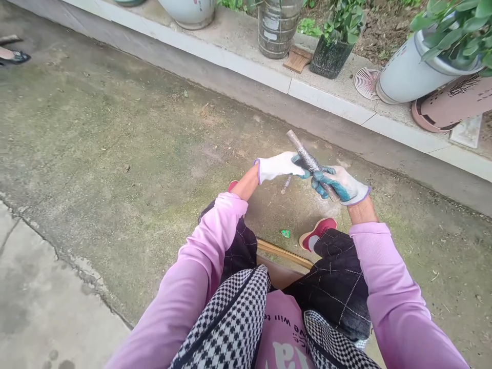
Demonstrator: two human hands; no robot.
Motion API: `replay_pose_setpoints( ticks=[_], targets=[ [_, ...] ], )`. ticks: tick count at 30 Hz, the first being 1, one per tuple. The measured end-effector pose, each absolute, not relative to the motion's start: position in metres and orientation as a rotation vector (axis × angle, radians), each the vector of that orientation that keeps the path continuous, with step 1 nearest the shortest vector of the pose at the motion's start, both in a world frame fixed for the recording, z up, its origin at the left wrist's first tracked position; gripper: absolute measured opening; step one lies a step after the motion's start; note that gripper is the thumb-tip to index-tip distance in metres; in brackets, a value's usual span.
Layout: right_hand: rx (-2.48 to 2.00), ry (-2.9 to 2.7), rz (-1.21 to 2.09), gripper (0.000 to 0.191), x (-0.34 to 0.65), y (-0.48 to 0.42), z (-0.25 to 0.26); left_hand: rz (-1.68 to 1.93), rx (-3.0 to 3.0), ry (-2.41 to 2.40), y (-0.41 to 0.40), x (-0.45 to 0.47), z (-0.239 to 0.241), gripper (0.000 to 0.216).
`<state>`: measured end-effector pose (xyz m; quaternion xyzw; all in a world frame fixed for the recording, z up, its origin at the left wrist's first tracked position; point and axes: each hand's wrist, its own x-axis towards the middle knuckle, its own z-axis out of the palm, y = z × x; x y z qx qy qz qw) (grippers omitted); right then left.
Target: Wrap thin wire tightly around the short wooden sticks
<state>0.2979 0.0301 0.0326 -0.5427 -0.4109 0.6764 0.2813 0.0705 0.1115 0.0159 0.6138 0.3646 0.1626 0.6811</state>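
Observation:
Both my hands wear white work gloves with blue-green palms and fingers. Between them is a short wooden stick (pixel 295 141), its middle wound with something silvery, perhaps wire, held aslant above the ground. My right hand (pixel 340 183) is wrapped around the lower part. My left hand (pixel 286 165) closes on the wound middle from the left; its fingertips are partly hidden behind the stick. Just below my left hand shows a second, smaller stick piece (pixel 286 184), also silvery at its upper end. Whether it hangs or lies on the ground, I cannot tell.
A tiled ledge (pixel 326 105) runs across the far side, bearing a white pot (pixel 413 69), a pink pot (pixel 453 102), a black pot (pixel 331 59) and a plastic bottle planter (pixel 277 28). A green wrapper (pixel 285 233) lies between my feet. Another person's shoe (pixel 19 57) shows far left.

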Motion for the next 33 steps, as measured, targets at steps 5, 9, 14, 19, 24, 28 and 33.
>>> replay_pose_setpoints(
  ticks=[5,9,14,19,24,28,33],
  targets=[
    [-1.412,-1.178,1.778,0.061,0.299,0.028,0.039,0.522,1.14,0.819,0.115,0.083,0.014,0.023],
    [-1.632,-1.259,1.574,0.052,0.299,0.033,0.029,0.613,1.02,0.979,0.117,0.087,0.01,0.021],
    [-1.823,-1.277,1.231,0.041,0.301,0.036,0.019,0.672,0.918,1.101,0.122,0.088,0.007,0.021],
    [-1.637,-1.231,1.331,0.048,0.304,0.03,0.027,0.726,0.868,1.04,0.123,0.086,0.014,0.027],
    [-1.645,-1.267,1.425,0.05,0.3,0.026,0.032,0.736,0.915,1.052,0.123,0.081,0.018,0.03],
    [-1.888,-1.443,1.228,0.033,0.293,0.026,0.027,0.716,0.939,1.134,0.12,0.085,0.013,0.028],
    [-1.831,-1.252,1.286,0.048,0.288,0.024,0.024,0.642,0.948,1.022,0.116,0.089,0.007,0.024]
  ],
)
